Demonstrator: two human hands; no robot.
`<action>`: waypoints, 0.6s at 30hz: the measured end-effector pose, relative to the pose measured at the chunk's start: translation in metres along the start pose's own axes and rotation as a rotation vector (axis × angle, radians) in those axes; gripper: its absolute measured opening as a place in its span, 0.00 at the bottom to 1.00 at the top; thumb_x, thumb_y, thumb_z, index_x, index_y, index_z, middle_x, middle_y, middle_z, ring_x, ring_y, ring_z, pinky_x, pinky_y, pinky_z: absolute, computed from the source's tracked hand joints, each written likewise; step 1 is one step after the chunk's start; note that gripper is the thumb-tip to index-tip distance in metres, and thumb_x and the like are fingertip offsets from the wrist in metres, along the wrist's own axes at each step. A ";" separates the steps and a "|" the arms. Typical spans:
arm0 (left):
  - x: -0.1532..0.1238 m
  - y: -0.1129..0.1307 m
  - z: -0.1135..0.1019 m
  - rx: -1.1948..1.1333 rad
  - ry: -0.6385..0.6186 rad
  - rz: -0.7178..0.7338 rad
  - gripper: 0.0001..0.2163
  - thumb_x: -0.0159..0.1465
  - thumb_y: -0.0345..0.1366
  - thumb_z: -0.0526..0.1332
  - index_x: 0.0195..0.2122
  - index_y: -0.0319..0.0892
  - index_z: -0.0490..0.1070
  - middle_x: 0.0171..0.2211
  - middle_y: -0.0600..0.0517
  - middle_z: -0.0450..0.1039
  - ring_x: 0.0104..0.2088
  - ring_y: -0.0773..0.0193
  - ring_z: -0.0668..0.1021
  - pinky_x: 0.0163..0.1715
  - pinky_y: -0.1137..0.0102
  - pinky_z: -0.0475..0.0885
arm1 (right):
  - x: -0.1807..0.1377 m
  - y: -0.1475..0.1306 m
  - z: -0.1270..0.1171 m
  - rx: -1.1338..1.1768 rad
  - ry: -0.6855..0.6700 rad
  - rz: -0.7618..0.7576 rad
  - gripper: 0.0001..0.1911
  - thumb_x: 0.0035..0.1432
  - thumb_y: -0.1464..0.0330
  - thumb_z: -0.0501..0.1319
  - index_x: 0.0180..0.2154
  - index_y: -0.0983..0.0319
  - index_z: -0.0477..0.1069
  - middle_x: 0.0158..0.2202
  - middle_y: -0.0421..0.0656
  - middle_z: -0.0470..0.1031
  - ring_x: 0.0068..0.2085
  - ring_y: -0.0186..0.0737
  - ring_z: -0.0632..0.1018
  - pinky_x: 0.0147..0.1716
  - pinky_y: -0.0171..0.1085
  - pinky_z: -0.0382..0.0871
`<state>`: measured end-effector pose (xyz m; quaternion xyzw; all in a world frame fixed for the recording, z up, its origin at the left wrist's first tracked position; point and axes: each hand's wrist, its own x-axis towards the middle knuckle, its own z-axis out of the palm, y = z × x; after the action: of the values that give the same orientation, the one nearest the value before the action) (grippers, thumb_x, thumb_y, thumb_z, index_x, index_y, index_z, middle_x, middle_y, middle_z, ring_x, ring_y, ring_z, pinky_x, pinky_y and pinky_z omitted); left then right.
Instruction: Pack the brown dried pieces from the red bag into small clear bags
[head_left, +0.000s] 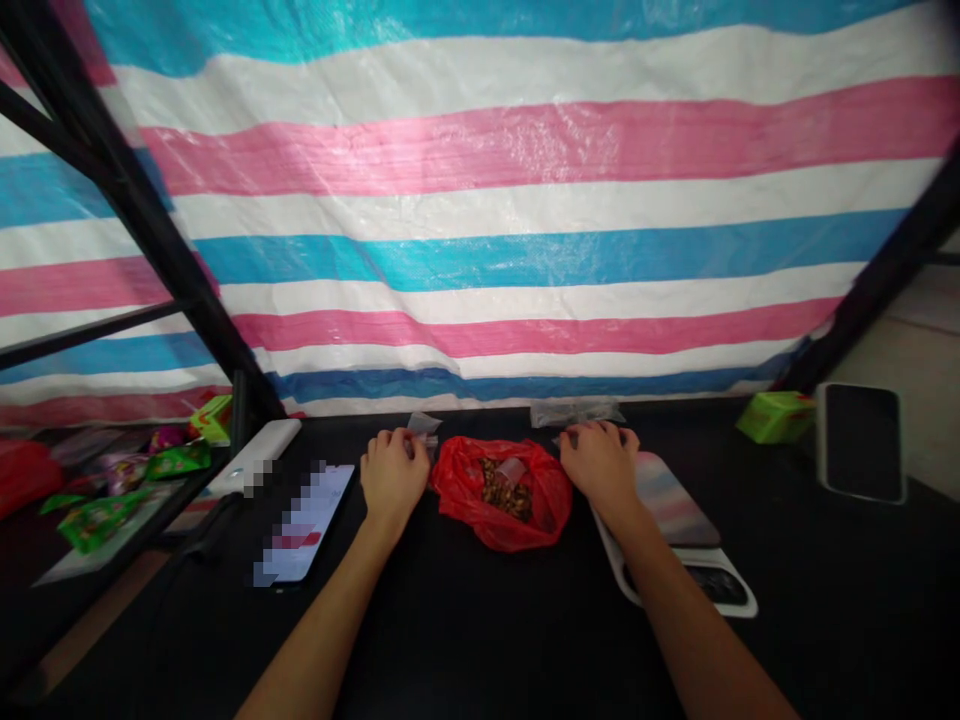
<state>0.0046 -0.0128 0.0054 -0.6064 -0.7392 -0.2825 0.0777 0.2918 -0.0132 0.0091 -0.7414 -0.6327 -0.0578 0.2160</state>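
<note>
Red plastic bag (pixel 461 500) between the two hands, on the table; mouth up, rim crumpled, brown pieces (pixel 504 492) inside. Long axis runs crosswise, from left hand toward right, the right end slightly nearer the wearer. Left hand (pixel 394 470) just beside its left end, fingers bent, clear plastic piece (pixel 424 423) at the fingertips; cannot tell whether gripped. Right hand (pixel 600 460) by the other end, fingers curled down, tips hidden; grasp or release cannot be told. Clear bag (pixel 576 412) just beyond it.

Surface: black table (pixel 480 630). Beyond both hands, a sheet (pixel 525 240) striped pink, blue and white, dark frame bars (pixel 180 270) at the left.

Count: one red bag; two clear plastics; one white scale (pixel 739 597), partly under the right forearm; one lit phone (pixel 319 525) and one white device (pixel 262 450) left of the left hand; one green box (pixel 776 415) and one dark-screened device (pixel 861 440) well right of the right hand.
</note>
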 end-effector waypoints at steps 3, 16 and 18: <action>0.001 -0.001 0.001 -0.027 0.048 0.008 0.12 0.69 0.38 0.54 0.41 0.42 0.76 0.42 0.42 0.76 0.45 0.47 0.76 0.42 0.58 0.69 | 0.001 0.004 0.001 0.035 0.032 -0.030 0.15 0.63 0.71 0.56 0.46 0.63 0.80 0.48 0.51 0.81 0.51 0.54 0.76 0.54 0.53 0.55; -0.018 0.025 -0.005 -1.034 -0.187 0.320 0.12 0.70 0.40 0.59 0.52 0.44 0.71 0.48 0.47 0.76 0.46 0.61 0.78 0.50 0.65 0.71 | -0.016 -0.043 -0.009 0.868 0.209 -0.555 0.11 0.65 0.72 0.60 0.47 0.55 0.75 0.44 0.43 0.79 0.46 0.42 0.79 0.50 0.42 0.72; -0.019 0.027 -0.004 -1.131 -0.336 0.286 0.18 0.69 0.43 0.60 0.59 0.44 0.67 0.53 0.46 0.76 0.51 0.59 0.78 0.56 0.63 0.70 | -0.027 -0.054 -0.008 0.907 0.101 -0.627 0.11 0.66 0.73 0.60 0.47 0.54 0.75 0.44 0.42 0.79 0.47 0.41 0.79 0.50 0.41 0.72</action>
<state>0.0338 -0.0287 0.0086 -0.6832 -0.3877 -0.5187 -0.3375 0.2361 -0.0357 0.0197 -0.3465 -0.7734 0.1235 0.5162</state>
